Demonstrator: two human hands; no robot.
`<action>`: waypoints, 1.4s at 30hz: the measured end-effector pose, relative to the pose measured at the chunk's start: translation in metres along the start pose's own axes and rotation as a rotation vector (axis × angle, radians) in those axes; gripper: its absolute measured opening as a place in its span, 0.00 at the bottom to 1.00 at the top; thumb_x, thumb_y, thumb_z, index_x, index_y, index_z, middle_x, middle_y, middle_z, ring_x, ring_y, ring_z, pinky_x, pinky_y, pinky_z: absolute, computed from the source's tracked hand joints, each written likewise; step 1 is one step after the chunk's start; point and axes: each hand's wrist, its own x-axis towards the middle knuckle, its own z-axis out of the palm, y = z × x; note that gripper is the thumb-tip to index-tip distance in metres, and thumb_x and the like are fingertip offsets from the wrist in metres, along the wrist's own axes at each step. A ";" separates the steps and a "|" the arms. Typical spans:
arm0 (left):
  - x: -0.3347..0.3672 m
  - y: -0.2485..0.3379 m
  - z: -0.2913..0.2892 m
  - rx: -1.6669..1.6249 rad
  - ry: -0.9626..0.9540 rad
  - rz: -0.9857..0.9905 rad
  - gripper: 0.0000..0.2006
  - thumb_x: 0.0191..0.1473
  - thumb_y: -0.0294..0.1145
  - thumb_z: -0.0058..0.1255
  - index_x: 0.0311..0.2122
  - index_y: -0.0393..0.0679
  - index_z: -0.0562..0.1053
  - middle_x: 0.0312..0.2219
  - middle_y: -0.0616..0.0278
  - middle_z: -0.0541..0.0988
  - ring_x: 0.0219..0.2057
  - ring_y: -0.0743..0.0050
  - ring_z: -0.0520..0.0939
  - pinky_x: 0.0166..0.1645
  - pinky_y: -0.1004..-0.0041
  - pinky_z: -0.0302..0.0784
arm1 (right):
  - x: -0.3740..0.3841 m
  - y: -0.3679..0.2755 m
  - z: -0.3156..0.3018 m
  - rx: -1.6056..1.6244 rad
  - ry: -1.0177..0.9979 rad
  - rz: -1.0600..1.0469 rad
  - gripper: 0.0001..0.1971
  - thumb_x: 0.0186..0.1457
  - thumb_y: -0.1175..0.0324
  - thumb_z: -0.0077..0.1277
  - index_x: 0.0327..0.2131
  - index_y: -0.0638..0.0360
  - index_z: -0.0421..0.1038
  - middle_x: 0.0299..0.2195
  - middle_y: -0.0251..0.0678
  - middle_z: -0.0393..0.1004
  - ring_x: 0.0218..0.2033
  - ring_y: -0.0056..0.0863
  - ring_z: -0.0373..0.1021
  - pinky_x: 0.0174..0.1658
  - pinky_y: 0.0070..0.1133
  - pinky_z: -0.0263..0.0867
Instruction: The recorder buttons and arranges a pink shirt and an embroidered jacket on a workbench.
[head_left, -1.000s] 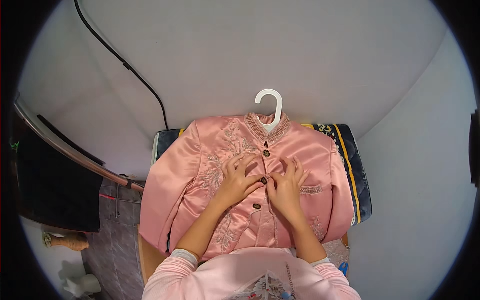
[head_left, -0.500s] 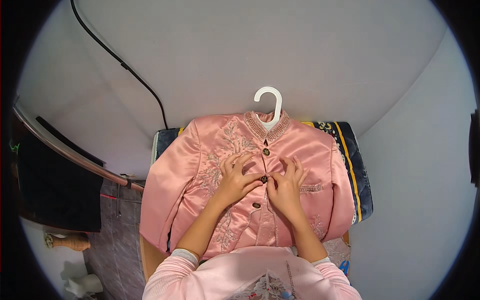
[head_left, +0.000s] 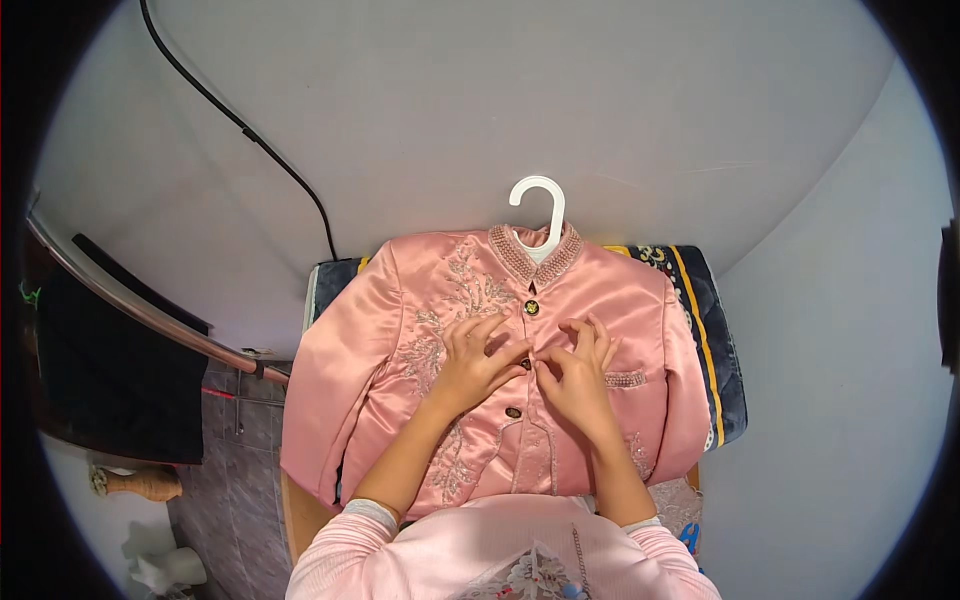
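Note:
A shiny pink jacket (head_left: 635,300) with beaded embroidery and a stand-up collar lies face up in front of me. A white hanger (head_left: 557,208) pokes out of its neck. Down the front run a top button (head_left: 531,308), a middle button (head_left: 526,365) and a lower button (head_left: 513,412), all dark with gold. My left hand (head_left: 468,368) pinches the middle button with thumb and forefinger, other fingers raised over the embroidery. Just right of that button, my right hand (head_left: 578,388) is closed in a pinch at the jacket's front edge. The fingertips partly cover the middle button.
Beneath the jacket lies a dark blue quilted cloth (head_left: 728,400) with yellow stripes. A grey wall rises behind, with a black cable (head_left: 245,130). At the left, black cloth (head_left: 120,370) hangs by a curved metal rail (head_left: 150,325). A blue tool (head_left: 689,537) lies near my right forearm.
The fingers have shifted slightly at the middle button, which now shows less between them. My left fingertips have come a little to the right. The jacket lies almost as before.

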 end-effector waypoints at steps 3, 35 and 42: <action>0.001 -0.001 0.002 0.140 0.062 0.161 0.22 0.41 0.38 0.60 0.45 0.73 0.73 0.51 0.72 0.63 0.51 0.68 0.60 0.54 0.65 0.53 | 0.000 0.000 0.000 -0.083 -0.018 -0.022 0.05 0.40 0.70 0.56 0.23 0.59 0.74 0.50 0.43 0.61 0.59 0.50 0.45 0.58 0.57 0.28; -0.007 -0.007 0.015 0.329 0.136 0.328 0.14 0.42 0.40 0.59 0.38 0.61 0.75 0.46 0.79 0.66 0.50 0.72 0.59 0.51 0.68 0.55 | -0.002 0.002 0.011 -0.196 0.052 -0.060 0.08 0.43 0.65 0.58 0.28 0.55 0.76 0.53 0.45 0.56 0.59 0.50 0.45 0.57 0.59 0.30; -0.011 -0.006 0.015 0.401 0.234 0.352 0.15 0.42 0.42 0.60 0.39 0.65 0.75 0.44 0.79 0.66 0.49 0.74 0.60 0.53 0.67 0.52 | 0.001 0.000 0.005 -0.121 0.070 -0.001 0.06 0.40 0.66 0.60 0.23 0.54 0.76 0.52 0.43 0.59 0.59 0.49 0.44 0.58 0.56 0.26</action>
